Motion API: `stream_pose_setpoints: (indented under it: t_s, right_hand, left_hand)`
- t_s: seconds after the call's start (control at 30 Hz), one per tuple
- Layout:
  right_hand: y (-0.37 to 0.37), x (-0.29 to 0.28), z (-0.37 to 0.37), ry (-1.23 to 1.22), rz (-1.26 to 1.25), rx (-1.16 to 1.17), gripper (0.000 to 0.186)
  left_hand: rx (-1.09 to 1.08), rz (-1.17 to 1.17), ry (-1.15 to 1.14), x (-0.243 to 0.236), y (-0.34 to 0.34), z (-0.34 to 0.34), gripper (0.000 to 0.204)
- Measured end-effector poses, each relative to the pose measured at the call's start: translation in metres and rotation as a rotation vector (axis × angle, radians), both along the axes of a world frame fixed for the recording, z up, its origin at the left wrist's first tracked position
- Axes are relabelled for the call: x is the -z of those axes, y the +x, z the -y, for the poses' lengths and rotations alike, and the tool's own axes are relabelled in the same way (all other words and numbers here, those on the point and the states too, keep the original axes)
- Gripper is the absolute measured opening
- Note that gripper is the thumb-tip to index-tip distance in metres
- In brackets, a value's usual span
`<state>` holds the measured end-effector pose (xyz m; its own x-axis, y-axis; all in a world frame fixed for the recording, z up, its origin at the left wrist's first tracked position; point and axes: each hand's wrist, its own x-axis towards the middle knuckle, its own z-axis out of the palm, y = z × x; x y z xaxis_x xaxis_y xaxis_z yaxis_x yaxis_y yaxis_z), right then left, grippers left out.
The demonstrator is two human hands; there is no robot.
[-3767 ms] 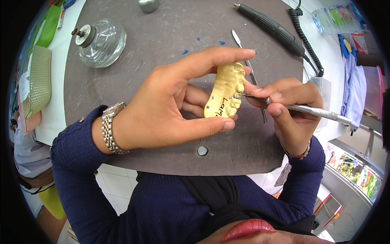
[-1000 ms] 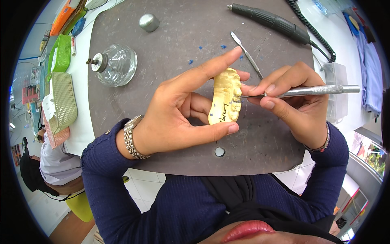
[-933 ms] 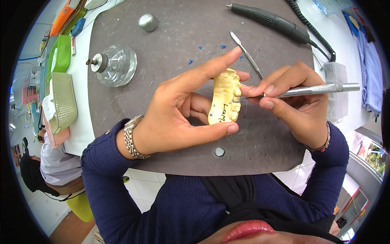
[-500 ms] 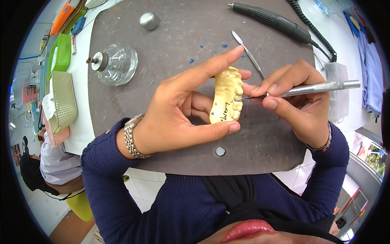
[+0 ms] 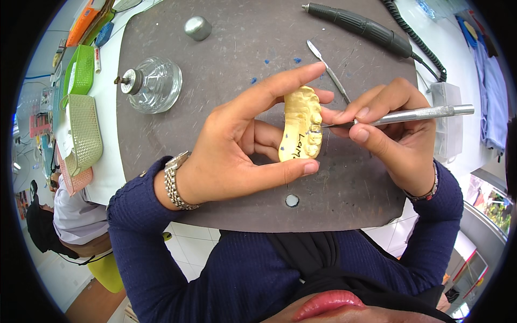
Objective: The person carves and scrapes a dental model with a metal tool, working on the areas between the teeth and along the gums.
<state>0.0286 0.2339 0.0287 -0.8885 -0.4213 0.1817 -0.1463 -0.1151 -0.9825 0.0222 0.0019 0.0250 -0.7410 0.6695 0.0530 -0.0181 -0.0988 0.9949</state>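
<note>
Between the thumb and fingers of my left hand (image 5: 226, 134) is a yellow plaster dental model (image 5: 295, 121), held upright above the table with its row of teeth toward the right. Dark handwriting and small blue spots mark its side, and some bluish-grey material sits around one tooth. My right hand (image 5: 398, 134) pinches a silver knurled-handled knife (image 5: 425, 114) like a pen. Its thin tip points left at the marked tooth; whether it touches cannot be made out. Some right fingertips lie close to the model's teeth.
A glass spirit lamp (image 5: 156, 86) and its metal cap (image 5: 198, 28) stand at the left on the dark board (image 5: 237, 215). Beyond my hands lie a metal spatula (image 5: 328, 70), blue wax crumbs (image 5: 297, 60) and a black handpiece (image 5: 361, 29). Baskets (image 5: 85, 129) line the left; a person sits there.
The dental model has turned slightly in my left hand. The knife and my right hand have shifted a little to the left. Both grips stay the same.
</note>
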Motion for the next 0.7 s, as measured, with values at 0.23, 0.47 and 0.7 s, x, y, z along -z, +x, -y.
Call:
stream_pose_setpoints:
  t_s: [0.23, 0.47, 0.7]
  right_hand:
    - [-0.004, 0.006, -0.001, -0.011, -0.027, -0.026, 0.016]
    - [0.000, -0.001, -0.002, -0.073, 0.133, 0.033, 0.014]
    - [-0.007, 0.009, -0.007, -0.058, -0.020, 0.070, 0.012]
  left_hand:
    - [-0.003, 0.033, 0.030, 0.002, 0.000, -0.001, 0.083]
    - [0.002, 0.119, 0.006, -0.005, 0.000, -0.003, 0.080]
    - [-0.047, 0.089, 0.008, 0.001, -0.004, -0.003, 0.076]
